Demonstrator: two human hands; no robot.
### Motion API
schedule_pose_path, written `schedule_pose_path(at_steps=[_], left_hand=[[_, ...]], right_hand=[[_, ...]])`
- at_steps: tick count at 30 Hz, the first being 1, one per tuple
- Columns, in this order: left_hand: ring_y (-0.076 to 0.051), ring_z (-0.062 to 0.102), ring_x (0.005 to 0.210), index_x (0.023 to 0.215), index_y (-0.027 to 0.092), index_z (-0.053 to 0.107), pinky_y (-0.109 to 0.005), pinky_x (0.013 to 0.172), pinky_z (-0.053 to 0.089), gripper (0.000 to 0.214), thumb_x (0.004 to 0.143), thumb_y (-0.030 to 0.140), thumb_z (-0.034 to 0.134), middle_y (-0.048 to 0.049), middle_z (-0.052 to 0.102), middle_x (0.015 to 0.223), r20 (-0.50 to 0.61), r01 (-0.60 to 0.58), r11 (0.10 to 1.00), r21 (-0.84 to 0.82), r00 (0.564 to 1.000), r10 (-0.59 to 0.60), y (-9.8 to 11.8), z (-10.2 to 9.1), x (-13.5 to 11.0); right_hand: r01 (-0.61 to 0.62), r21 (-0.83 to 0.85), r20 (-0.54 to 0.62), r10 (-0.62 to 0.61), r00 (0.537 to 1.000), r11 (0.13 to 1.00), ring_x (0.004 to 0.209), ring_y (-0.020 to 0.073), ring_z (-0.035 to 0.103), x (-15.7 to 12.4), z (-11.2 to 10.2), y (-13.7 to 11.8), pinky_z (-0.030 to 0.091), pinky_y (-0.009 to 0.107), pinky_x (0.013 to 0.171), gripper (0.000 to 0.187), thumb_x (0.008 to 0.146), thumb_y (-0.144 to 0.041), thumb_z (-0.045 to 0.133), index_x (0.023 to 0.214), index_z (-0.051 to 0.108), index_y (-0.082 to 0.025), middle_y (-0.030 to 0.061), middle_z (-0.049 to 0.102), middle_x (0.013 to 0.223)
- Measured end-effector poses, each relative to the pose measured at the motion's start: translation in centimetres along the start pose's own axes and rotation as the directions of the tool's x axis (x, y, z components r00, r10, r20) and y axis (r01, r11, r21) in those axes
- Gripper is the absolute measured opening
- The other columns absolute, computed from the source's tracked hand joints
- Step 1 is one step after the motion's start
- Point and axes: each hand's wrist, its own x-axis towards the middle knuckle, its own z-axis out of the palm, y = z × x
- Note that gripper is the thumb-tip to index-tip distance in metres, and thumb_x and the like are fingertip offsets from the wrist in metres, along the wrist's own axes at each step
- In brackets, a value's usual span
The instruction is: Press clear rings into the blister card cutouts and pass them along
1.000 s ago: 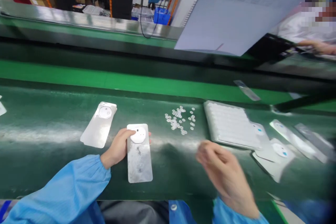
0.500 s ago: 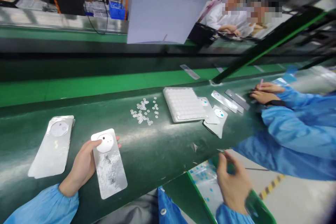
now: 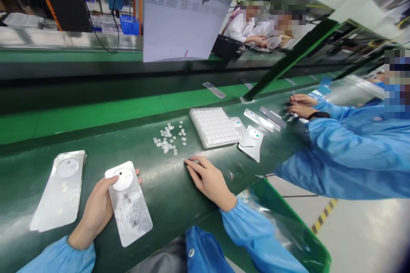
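My left hand (image 3: 96, 209) grips a silvery phone back cover (image 3: 130, 204) by its left edge, thumb on the white round camera ring, holding it flat on the dark green belt (image 3: 166, 187). My right hand (image 3: 208, 179) lies palm down on the belt to the right of the cover, fingers pressed together and pointing left toward a scatter of small clear round pieces (image 3: 168, 138). Whether anything is under its fingertips stays hidden.
A second silvery cover (image 3: 59, 190) lies left of my left hand. A white tray (image 3: 214, 127) and covers with blue dots (image 3: 253, 138) sit right of the round pieces. A co-worker in blue sleeves (image 3: 346, 153) works at the right. A green bin with a plastic bag (image 3: 282, 230) hangs below the belt.
My right hand rose from the bin below the belt edge and came to rest flat on the belt near the round pieces. My left hand kept hold of the cover.
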Motion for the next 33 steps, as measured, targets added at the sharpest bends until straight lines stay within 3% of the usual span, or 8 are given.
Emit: schedule_pose_path(at_steps=[7, 10, 14, 19, 23, 26, 33], left_hand=[[-0.042, 0.072, 0.112, 0.114, 0.010, 0.078, -0.041, 0.079, 0.065, 0.047, 0.073, 0.032, 0.081, -0.0169, 0.077, 0.121, -0.016, 0.012, 1.000, 0.014, 1.000, -0.012, -0.3, 0.3, 0.3], [-0.041, 0.073, 0.110, 0.110, 0.009, 0.079, -0.040, 0.079, 0.065, 0.042, 0.077, 0.034, 0.078, -0.0167, 0.077, 0.121, -0.001, 0.002, 0.998, 0.059, 1.000, -0.002, -0.3, 0.4, 0.3], [-0.040, 0.073, 0.111, 0.118, 0.009, 0.076, -0.040, 0.080, 0.066, 0.046, 0.079, 0.033, 0.076, -0.0164, 0.076, 0.123, 0.008, -0.005, 0.997, 0.080, 1.000, 0.004, -0.2, 0.4, 0.3], [-0.039, 0.071, 0.116, 0.136, 0.009, 0.066, -0.041, 0.088, 0.064, 0.059, 0.082, 0.033, 0.074, -0.0169, 0.074, 0.128, -0.026, -0.022, 0.996, 0.086, 0.999, 0.024, -0.1, 0.6, 0.2], [-0.037, 0.073, 0.112, 0.152, 0.018, 0.050, -0.046, 0.091, 0.062, 0.073, 0.084, 0.031, 0.072, -0.0150, 0.076, 0.124, -0.013, -0.045, 0.995, 0.087, 0.999, 0.047, -0.2, 0.5, 0.2], [-0.037, 0.074, 0.110, 0.155, 0.022, 0.046, -0.051, 0.095, 0.059, 0.074, 0.086, 0.031, 0.071, -0.0147, 0.076, 0.123, 0.011, -0.048, 0.995, 0.086, 0.999, 0.047, -0.4, 0.2, 0.2], [-0.037, 0.074, 0.109, 0.156, 0.019, 0.043, -0.050, 0.094, 0.058, 0.075, 0.087, 0.031, 0.071, -0.0160, 0.077, 0.120, 0.023, -0.064, 0.995, 0.071, 0.998, 0.062, -0.7, 0.2, 0.2]], right_hand=[[-0.045, 0.029, -0.004, 0.046, 0.999, 0.999, 0.082, 0.0215, 0.068, -7.2, -2.2, -2.1, 0.054, 0.035, 0.070, 0.025, 0.101, -0.035, 0.064, 0.119, 0.074, -0.020, 0.0093, 0.072, 0.097], [-0.054, 0.054, -0.029, 0.055, 0.998, 0.997, 0.084, 0.0219, 0.067, -7.7, -2.2, -2.8, 0.052, 0.036, 0.071, 0.028, 0.101, -0.032, 0.064, 0.126, 0.072, -0.021, 0.0102, 0.072, 0.100], [-0.071, 0.080, 0.030, 0.069, 0.997, 0.994, 0.084, 0.0209, 0.066, -7.5, -2.5, -2.9, 0.049, 0.036, 0.071, 0.028, 0.103, -0.029, 0.061, 0.128, 0.072, -0.023, 0.0093, 0.072, 0.102], [0.077, 0.209, 0.122, -0.104, 0.987, 0.975, 0.083, 0.0216, 0.066, -8.2, -3.5, -3.6, 0.048, 0.037, 0.069, 0.039, 0.099, -0.048, 0.067, 0.128, 0.070, -0.022, 0.0114, 0.073, 0.106], [0.134, 0.349, 0.105, -0.181, 0.978, 0.927, 0.086, 0.0206, 0.068, -8.9, -3.6, -4.7, 0.052, 0.036, 0.072, 0.022, 0.103, -0.024, 0.062, 0.124, 0.069, -0.022, 0.0083, 0.073, 0.097], [0.069, 0.439, 0.131, -0.140, 0.982, 0.896, 0.084, 0.0195, 0.069, -8.9, -3.6, -5.4, 0.056, 0.034, 0.073, 0.024, 0.104, -0.014, 0.055, 0.118, 0.072, -0.023, 0.0067, 0.072, 0.093], [-0.217, 0.519, 0.289, 0.069, 0.955, 0.827, 0.082, 0.0193, 0.072, -8.4, -4.5, -6.4, 0.061, 0.029, 0.070, 0.026, 0.105, -0.023, 0.054, 0.101, 0.079, -0.025, 0.0083, 0.074, 0.093]])
